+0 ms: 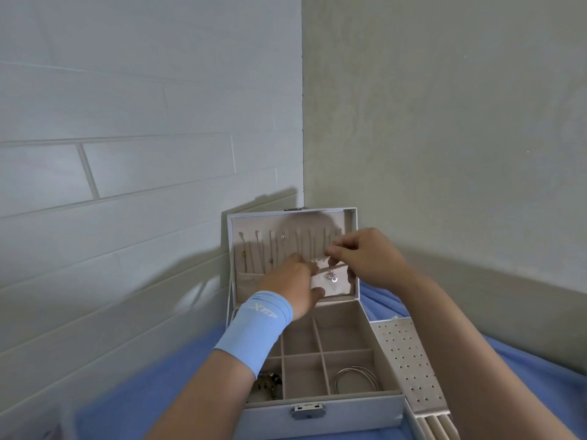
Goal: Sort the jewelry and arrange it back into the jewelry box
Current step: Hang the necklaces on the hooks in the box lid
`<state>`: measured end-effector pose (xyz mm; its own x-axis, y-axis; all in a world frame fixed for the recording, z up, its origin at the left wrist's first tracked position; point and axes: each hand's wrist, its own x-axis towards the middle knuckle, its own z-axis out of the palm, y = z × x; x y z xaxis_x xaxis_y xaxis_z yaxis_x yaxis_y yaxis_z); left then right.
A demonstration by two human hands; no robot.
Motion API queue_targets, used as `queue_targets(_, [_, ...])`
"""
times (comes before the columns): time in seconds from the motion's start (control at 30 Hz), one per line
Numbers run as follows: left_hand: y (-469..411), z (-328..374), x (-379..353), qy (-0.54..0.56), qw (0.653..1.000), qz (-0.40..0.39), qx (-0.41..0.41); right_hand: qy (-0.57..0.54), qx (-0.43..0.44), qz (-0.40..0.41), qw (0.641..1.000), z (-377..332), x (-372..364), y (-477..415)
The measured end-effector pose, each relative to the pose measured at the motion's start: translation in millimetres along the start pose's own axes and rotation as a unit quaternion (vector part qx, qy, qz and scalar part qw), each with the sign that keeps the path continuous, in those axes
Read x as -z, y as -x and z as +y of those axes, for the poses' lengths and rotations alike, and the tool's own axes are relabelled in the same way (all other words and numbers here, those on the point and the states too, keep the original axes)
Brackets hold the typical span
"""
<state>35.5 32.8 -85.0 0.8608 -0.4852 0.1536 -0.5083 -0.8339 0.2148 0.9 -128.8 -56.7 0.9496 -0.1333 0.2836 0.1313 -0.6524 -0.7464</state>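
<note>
A pale jewelry box [317,417] stands open on a blue cloth, its lid [292,214] upright with hooks and several thin necklaces hanging inside. My right hand [365,258] pinches the chain of a silver pendant necklace [332,276] near the lid's right hooks. My left hand [290,284], with a blue wristband, holds the lid's elastic pocket edge just left of the pendant. In the box's compartments lie silver bangles [352,377] and a dark cluster of jewelry [268,384].
A perforated earring tray [409,360] with ring rolls lies to the right of the box on the blue cloth [143,392]. Walls meet in a corner right behind the lid.
</note>
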Motion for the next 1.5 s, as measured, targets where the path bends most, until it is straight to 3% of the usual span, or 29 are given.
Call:
queue_targets(0.27, [-6,-4,6,0.021,1.000,0.002,-0.013,0.095,0.027,0.030,0.995,-10,5,-30])
queue_targets(0.43, [-8,-6,6,0.036,0.999,0.012,-0.010,0.164,0.016,-0.039,0.986,3,-6,-30])
queue_targets(0.53, [-9,-6,6,0.038,0.999,0.016,-0.009,0.207,0.019,-0.040,0.977,13,-12,-26])
queue_targets(0.93, [48,-9,25,0.101,0.994,0.031,-0.010,0.159,0.055,-0.050,0.984,-19,-11,31])
queue_targets(1.03, [86,-17,32,0.117,0.992,0.046,0.006,0.127,0.075,-0.091,0.985,-39,-19,65])
queue_targets(1.2, [159,-31,37,0.149,0.988,0.026,0.028,0.117,0.052,-0.237,0.963,-61,-46,125])
queue_targets(1.33, [203,-38,33,0.110,0.993,-0.037,0.034,0.140,0.058,-0.336,0.930,-71,-71,162])
queue_targets(1.5, [237,-54,18,0.069,0.983,-0.160,0.058,0.176,0.046,-0.399,0.899,-73,-96,192])
